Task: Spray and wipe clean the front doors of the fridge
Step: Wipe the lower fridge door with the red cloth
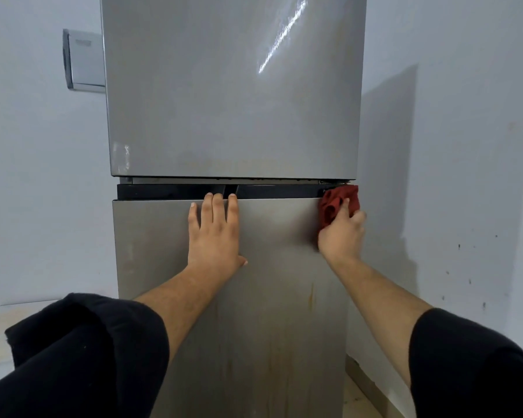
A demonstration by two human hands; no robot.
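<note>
Two hands work: our left hand [214, 233] lies flat, fingers spread, on the lower door [278, 297], our right hand [341, 233] bunches the soft, limp red cloth [334, 203] at its top right corner.

Head cam, close up, faces fwd and slightly down at fridge [233, 116] front.

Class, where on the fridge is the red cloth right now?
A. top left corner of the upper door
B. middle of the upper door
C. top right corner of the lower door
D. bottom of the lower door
C: the right hand bunches the cloth against the lower door's top right corner.
</note>
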